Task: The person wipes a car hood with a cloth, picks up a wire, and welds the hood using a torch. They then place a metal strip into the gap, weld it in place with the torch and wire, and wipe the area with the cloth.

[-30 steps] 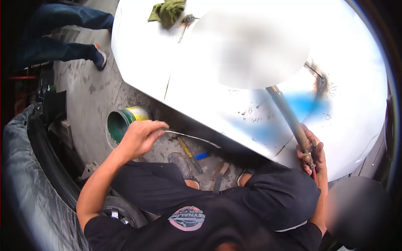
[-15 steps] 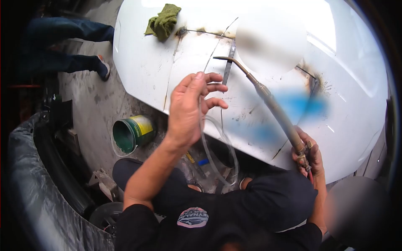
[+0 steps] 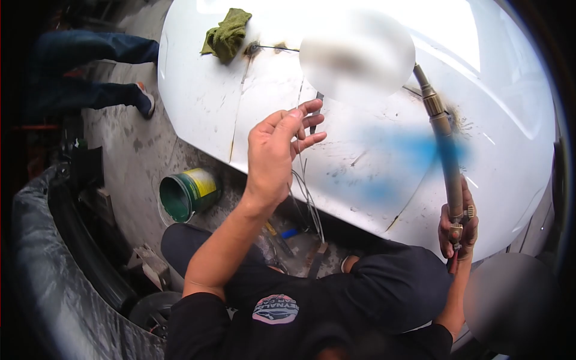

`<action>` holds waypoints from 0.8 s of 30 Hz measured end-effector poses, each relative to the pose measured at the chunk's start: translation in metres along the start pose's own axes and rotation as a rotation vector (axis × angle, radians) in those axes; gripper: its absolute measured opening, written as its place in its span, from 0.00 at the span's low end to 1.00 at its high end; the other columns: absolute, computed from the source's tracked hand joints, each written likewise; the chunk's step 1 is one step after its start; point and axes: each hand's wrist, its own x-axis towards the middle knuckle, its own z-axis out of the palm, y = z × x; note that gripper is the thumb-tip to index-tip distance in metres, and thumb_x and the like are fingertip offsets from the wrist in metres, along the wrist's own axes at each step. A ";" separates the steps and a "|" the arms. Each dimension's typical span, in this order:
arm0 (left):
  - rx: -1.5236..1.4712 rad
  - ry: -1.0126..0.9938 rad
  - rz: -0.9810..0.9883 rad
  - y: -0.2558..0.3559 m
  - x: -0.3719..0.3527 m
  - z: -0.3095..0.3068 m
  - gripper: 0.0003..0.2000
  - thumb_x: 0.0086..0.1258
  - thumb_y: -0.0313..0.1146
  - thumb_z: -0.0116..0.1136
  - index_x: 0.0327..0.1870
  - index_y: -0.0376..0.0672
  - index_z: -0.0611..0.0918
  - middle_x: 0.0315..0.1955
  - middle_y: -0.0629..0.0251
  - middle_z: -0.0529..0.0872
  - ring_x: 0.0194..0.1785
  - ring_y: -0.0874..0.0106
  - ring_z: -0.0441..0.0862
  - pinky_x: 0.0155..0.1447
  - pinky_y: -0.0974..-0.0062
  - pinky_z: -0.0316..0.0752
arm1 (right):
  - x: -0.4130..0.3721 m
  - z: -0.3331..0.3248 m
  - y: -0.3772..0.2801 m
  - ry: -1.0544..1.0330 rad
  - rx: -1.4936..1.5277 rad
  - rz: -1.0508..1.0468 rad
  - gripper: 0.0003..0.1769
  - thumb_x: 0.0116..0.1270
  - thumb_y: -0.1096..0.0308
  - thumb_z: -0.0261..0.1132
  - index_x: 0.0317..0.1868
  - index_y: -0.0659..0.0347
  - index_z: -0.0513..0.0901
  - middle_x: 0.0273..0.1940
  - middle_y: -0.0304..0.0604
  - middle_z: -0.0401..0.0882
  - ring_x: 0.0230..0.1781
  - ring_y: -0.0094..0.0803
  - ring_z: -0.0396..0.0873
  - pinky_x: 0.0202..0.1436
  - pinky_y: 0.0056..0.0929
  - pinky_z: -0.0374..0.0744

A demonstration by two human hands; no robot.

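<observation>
My left hand (image 3: 273, 147) pinches a thin wire (image 3: 309, 198) between thumb and index finger, its other fingers loosely spread. The wire's looped length hangs below the hand, past the panel edge. My right hand (image 3: 462, 231) is wrapped round the valve end of a brass gas welding torch (image 3: 444, 144), which points up and away over the white car hood (image 3: 204, 120). A blurred round patch hides the torch tip. A dark flat metal strip (image 3: 314, 123) lies on the hood, partly behind my left fingers. Scorched cut lines run across the hood.
A green crumpled cloth (image 3: 227, 37) rests on the hood's far left. On the floor stands a green bucket (image 3: 187, 195) left of my knees. A person's legs (image 3: 102, 96) are at the far left. Plastic-wrapped black bodywork (image 3: 54, 240) curves along the lower left.
My right hand has swung the torch up and to the right, away from my left hand. The left hand stays nearly in place, still pinching the wire.
</observation>
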 end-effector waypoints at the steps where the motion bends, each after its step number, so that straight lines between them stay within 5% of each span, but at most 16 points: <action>1: 0.026 -0.020 -0.031 0.005 0.002 -0.001 0.15 0.80 0.33 0.47 0.28 0.40 0.75 0.60 0.36 0.81 0.62 0.50 0.82 0.63 0.53 0.83 | 0.000 -0.001 -0.003 0.009 -0.045 -0.002 0.58 0.60 0.47 0.80 0.79 0.68 0.57 0.26 0.51 0.80 0.08 0.24 0.73 0.05 0.20 0.74; 9: -0.037 -0.094 -0.118 0.032 0.010 -0.001 0.16 0.80 0.34 0.43 0.28 0.39 0.75 0.64 0.32 0.77 0.66 0.45 0.79 0.66 0.51 0.81 | 0.003 0.022 -0.009 0.075 -0.292 0.096 0.57 0.52 0.53 0.80 0.77 0.73 0.62 0.24 0.48 0.80 0.18 0.30 0.83 0.10 0.25 0.80; 24: -0.094 -0.053 -0.134 0.035 0.011 -0.001 0.17 0.83 0.35 0.39 0.27 0.42 0.72 0.65 0.30 0.75 0.65 0.42 0.80 0.65 0.51 0.83 | 0.025 0.047 -0.010 0.060 -0.483 0.151 0.53 0.52 0.62 0.75 0.75 0.76 0.63 0.29 0.48 0.82 0.23 0.34 0.87 0.14 0.25 0.83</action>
